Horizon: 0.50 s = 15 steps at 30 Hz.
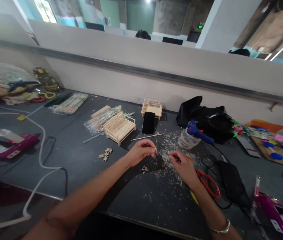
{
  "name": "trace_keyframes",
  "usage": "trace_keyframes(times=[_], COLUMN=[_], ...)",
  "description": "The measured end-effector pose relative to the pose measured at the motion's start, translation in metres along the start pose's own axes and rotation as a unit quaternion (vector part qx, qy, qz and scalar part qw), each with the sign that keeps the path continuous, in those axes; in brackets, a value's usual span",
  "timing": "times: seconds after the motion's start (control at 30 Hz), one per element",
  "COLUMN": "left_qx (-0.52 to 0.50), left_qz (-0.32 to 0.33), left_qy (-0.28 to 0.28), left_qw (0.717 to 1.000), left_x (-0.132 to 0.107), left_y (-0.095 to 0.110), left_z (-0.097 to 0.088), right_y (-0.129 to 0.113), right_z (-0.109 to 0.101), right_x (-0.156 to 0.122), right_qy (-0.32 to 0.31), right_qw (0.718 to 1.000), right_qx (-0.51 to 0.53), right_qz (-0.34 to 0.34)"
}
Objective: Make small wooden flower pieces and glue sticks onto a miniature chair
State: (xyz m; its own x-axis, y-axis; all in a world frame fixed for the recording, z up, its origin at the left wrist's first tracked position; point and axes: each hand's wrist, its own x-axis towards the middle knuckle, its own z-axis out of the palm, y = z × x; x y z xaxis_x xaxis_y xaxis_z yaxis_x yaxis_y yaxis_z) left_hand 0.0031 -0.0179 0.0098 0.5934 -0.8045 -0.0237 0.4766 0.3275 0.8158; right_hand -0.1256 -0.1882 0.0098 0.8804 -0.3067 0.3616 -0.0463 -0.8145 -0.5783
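Left hand [141, 151]: held just above the table [81, 166] near its middle, thumb and forefinger pinched onto a tiny wood piece [155, 150].
Right hand [184, 166]: at 4 o'clock of the left hand, a small gap left between the two; fingertips are drawn together, and whether anything is held between them cannot be told.
Wood chips [168, 141]: scattered under and around both hands, thickest towards 12 o'clock.
Cut bits [145, 169]: a small cluster lying at 6 o'clock of the left hand, close by.
Flower pieces [105, 154]: set at 9 o'clock of the left hand, apart from it.
Thin stick [146, 137]: laid flat at 12 o'clock, just beyond the left hand's knuckles.
Miniature bench [119, 126]: stood at 11 o'clock, with a phone [148, 122] propped at 12 o'clock further back.
Red-handled cutters [208, 183]: lying against the right wrist at 4 o'clock.
Blue glue gun [199, 131]: found at 1 o'clock of the right hand.
Near edge: crossed by both forearms at 6 o'clock.
Far edge: closed off by a partition wall [156, 63] at 12 o'clock.
Open room: bare tabletop is seen at 7 to 8 o'clock, bounded by a white cable [40, 150].
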Motion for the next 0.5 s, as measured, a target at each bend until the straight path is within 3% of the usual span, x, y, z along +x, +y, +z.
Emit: trace_keyframes(times=[0.17, 0.3, 0.5], left_qx=[-0.029, -0.053, -0.088], left_qz=[0.002, 0.004, 0.003], left_qy=[0.005, 0.009, 0.027], left_qw=[1.000, 0.999, 0.996], left_x=[0.000, 0.001, 0.002], left_y=[0.001, 0.001, 0.001], left_z=[-0.001, -0.003, -0.003], right_y=[0.017, 0.047, 0.086], right_z=[-0.023, -0.036, -0.036], right_x=[-0.013, -0.053, -0.106], right_qy=[-0.010, 0.001, 0.049], right_qw=[0.981, 0.947, 0.958], right_qx=[-0.195, -0.322, -0.282], right_qz=[-0.015, 0.005, -0.026])
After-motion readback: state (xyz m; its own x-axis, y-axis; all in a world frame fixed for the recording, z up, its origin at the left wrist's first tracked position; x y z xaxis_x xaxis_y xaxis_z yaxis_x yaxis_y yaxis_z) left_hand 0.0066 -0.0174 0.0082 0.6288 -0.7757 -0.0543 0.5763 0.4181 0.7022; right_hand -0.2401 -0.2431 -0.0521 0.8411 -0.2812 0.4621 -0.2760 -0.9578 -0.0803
